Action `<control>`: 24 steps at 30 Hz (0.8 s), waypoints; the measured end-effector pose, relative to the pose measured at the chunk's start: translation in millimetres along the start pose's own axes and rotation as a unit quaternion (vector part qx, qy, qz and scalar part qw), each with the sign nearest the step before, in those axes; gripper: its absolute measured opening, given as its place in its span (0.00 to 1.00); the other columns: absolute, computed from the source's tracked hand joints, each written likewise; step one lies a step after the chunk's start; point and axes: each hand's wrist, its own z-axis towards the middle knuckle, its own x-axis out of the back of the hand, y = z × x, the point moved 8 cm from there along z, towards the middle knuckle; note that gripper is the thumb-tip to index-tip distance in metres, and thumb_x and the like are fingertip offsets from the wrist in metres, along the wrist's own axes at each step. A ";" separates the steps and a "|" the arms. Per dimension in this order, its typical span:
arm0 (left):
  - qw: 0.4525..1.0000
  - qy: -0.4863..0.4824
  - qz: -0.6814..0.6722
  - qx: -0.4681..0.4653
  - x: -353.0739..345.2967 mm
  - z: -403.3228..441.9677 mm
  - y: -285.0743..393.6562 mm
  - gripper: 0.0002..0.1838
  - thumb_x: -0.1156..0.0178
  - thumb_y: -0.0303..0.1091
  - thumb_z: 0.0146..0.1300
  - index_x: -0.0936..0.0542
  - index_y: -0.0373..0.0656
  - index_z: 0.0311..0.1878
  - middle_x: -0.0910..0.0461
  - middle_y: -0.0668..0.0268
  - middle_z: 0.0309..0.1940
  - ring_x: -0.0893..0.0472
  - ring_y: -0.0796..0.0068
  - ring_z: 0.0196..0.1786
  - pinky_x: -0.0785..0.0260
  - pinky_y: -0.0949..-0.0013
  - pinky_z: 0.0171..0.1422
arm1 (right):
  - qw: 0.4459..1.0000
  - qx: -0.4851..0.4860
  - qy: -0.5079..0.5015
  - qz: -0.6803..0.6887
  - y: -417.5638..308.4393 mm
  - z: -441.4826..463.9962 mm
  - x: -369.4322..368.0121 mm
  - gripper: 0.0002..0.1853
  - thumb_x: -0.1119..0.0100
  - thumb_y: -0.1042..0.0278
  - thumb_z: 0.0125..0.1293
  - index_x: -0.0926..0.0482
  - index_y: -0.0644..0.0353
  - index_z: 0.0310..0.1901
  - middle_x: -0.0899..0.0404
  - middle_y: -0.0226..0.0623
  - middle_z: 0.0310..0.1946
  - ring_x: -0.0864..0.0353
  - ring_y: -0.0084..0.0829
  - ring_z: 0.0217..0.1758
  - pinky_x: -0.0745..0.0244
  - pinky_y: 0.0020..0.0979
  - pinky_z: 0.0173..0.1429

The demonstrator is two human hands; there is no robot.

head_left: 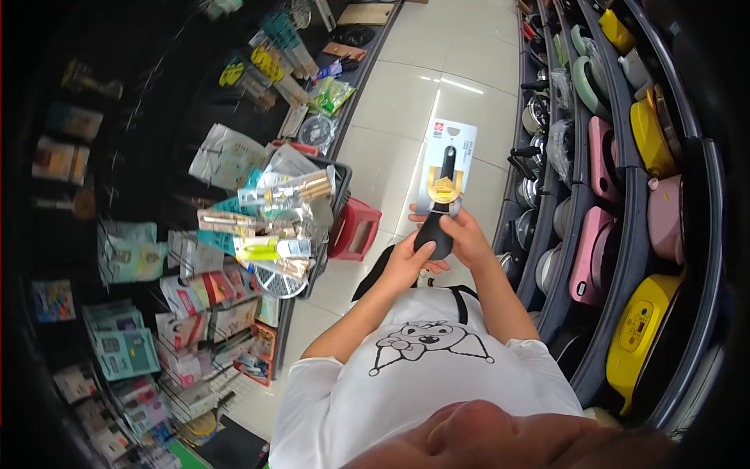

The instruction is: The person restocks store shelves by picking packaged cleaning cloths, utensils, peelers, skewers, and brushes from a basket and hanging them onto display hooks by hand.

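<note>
A carded kitchen tool [449, 168] with a black handle and a round gold sticker is held up over the aisle floor. Its white and grey card points away from me, and a wide black part [434, 237] lies at the near end. My left hand [408, 262] grips that black part from the left, thumb on top. On the other side, my right hand [466, 237] closes around the narrow part just below the card. What the black part belongs to is partly hidden by my fingers.
On the left, a dark basket [341, 184] heaped with packaged utensils stands by a red stool [355, 228]. Hanging packages [129, 254] cover the left rack. Shelves on the right hold pink pans [591, 254], a yellow appliance [642, 336] and metal pots. Tiled floor [398, 94] runs between.
</note>
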 end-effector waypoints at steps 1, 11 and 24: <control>1.000 0.014 0.005 -0.003 3.1 10.1 3.5 0.14 0.53 0.34 0.74 0.30 0.35 0.56 0.19 0.57 0.41 0.15 0.66 0.37 0.22 0.73 0.39 | 0.999 -0.024 -0.017 -0.025 3.6 7.8 7.9 0.24 0.50 0.61 0.72 0.35 0.67 0.64 0.25 0.51 0.58 0.22 0.37 0.57 0.24 0.35 0.57; 0.994 -0.083 0.017 0.074 8.5 216.1 48.9 0.15 0.52 0.34 0.75 0.29 0.38 0.59 0.20 0.59 0.48 0.15 0.67 0.45 0.21 0.70 0.49 | 0.988 -0.043 0.063 -0.131 -64.0 138.6 119.0 0.16 0.52 0.73 0.70 0.24 0.69 0.55 0.20 0.41 0.54 0.21 0.29 0.54 0.27 0.30 0.60; 0.983 -0.100 0.130 -0.087 14.4 482.5 281.5 0.23 0.40 0.29 0.66 0.30 0.40 0.63 0.22 0.61 0.55 0.22 0.73 0.55 0.30 0.67 0.60 | 0.984 -0.013 0.133 -0.113 -234.4 324.2 258.6 0.13 0.54 0.80 0.68 0.25 0.72 0.50 0.17 0.45 0.42 0.16 0.37 0.48 0.24 0.35 0.58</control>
